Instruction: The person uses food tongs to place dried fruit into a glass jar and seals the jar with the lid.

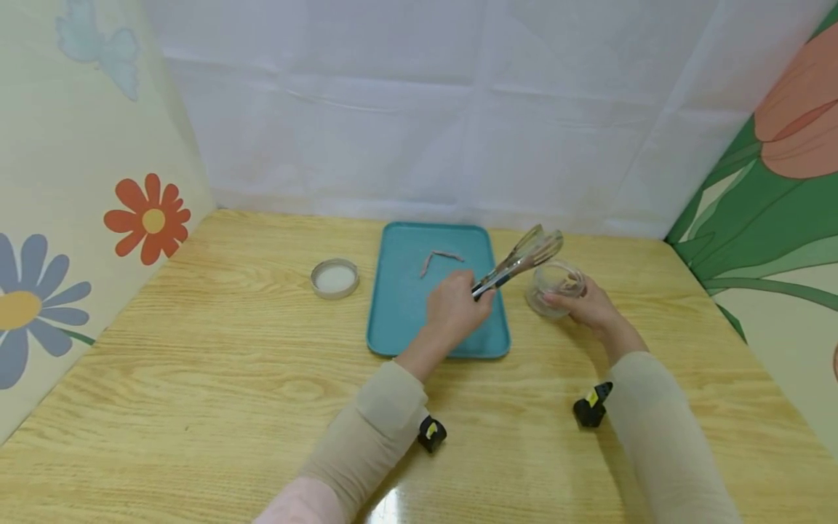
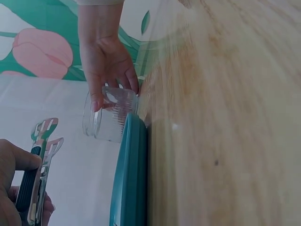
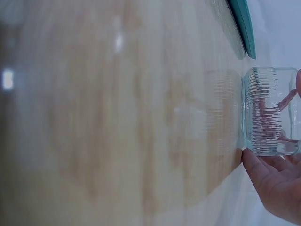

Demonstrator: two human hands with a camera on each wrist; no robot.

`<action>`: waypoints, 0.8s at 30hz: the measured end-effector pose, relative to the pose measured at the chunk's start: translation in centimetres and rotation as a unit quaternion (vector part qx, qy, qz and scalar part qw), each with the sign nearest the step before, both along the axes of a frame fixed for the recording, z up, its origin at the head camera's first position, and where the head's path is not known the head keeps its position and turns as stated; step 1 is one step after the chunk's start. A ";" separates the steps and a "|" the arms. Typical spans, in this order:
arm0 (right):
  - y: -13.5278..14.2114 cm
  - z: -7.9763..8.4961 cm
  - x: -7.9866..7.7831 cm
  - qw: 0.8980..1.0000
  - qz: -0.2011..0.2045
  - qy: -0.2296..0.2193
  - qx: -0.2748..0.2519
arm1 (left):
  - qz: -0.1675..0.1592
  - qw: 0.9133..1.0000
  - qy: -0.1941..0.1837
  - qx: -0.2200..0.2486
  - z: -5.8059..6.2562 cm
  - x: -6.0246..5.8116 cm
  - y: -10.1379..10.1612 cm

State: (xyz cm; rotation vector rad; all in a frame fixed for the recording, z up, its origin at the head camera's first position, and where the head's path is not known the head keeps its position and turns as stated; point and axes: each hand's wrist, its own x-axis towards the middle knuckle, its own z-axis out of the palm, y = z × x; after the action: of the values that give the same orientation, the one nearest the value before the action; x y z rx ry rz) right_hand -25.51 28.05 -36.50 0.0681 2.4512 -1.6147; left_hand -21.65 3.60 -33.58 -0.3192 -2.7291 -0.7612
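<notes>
My left hand (image 1: 455,306) grips a pair of metal tongs (image 1: 517,263) with dark handle grips, above the right part of a teal tray (image 1: 399,320). The spread tips of the tongs point toward the back right. On the tray lie thin pinkish-brown strips (image 1: 448,254), laid in a bent line. To the tray's right, my right hand (image 1: 594,311) holds a clear glass jar (image 3: 270,75) by its side, thumb near the rim. The jar is uncovered, ribbed near its base, and stands on the table. Inside it show reddish strips (image 3: 288,100).
A round lid (image 1: 335,279) with a pale centre lies left of the tray on the wooden table (image 1: 229,378). A white cloth (image 1: 366,124) hangs along the back. Walls with painted flowers (image 1: 153,220) stand at both sides.
</notes>
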 end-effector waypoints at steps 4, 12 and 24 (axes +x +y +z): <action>0.0 0.0 0.0 1.000 0.002 0.003 -0.004 | 0.008 1.000 0.017 0.007 -0.2 -0.1 -0.7; -0.1 0.0 0.0 1.000 0.001 0.006 -0.006 | 0.029 0.999 0.012 0.020 -0.2 -0.4 -2.3; -0.2 0.0 0.0 1.000 0.006 0.009 -0.017 | 0.071 0.997 -0.004 0.036 0.3 -0.7 -5.3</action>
State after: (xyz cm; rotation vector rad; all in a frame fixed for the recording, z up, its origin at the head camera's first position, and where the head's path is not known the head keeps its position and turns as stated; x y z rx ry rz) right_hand -25.53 27.88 -36.48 0.0323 2.4315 -1.6595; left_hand -22.39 -1.72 -33.28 -0.1063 -2.6895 -0.8190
